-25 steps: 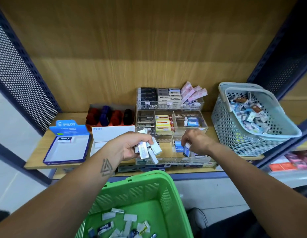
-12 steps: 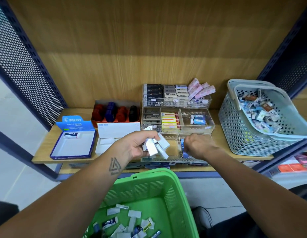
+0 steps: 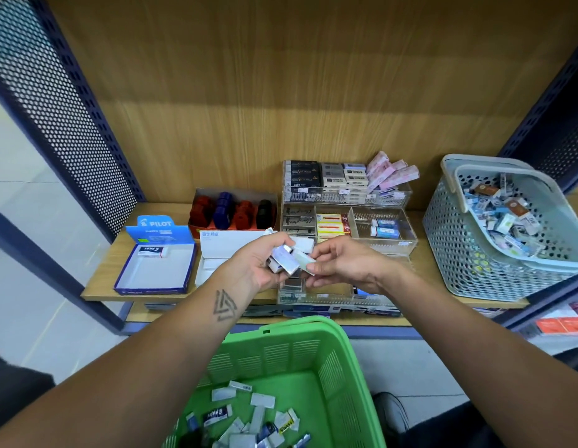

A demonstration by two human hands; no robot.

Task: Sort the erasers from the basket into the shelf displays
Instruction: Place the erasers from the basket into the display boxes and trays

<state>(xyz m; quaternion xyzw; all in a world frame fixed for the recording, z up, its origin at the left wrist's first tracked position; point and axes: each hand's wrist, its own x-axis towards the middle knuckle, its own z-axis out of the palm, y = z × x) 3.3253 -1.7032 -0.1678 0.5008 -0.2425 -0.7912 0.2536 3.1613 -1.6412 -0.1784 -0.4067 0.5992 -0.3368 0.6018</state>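
Observation:
My left hand (image 3: 260,265) grips a bundle of white erasers (image 3: 286,260) above the shelf's front edge. My right hand (image 3: 344,265) has come in beside it and pinches one white eraser (image 3: 305,260) at the bundle's right side. Behind the hands stands the clear acrylic tiered display (image 3: 383,226), its compartments holding black, grey, yellow, pink and blue erasers. The green basket (image 3: 326,357) sits below at the bottom centre with several loose erasers in it.
A blue Pilot box (image 3: 155,270) with one eraser lies at the shelf's left, a white box (image 3: 229,242) beside it, and a red box of stamps (image 3: 235,208) behind. A grey-blue basket (image 3: 462,253) full of erasers stands at right. Perforated dark uprights flank the shelf.
My right hand left the display's front tray and moved left to the bundle in my left hand, taking hold of one eraser. The left hand stayed about where it was.

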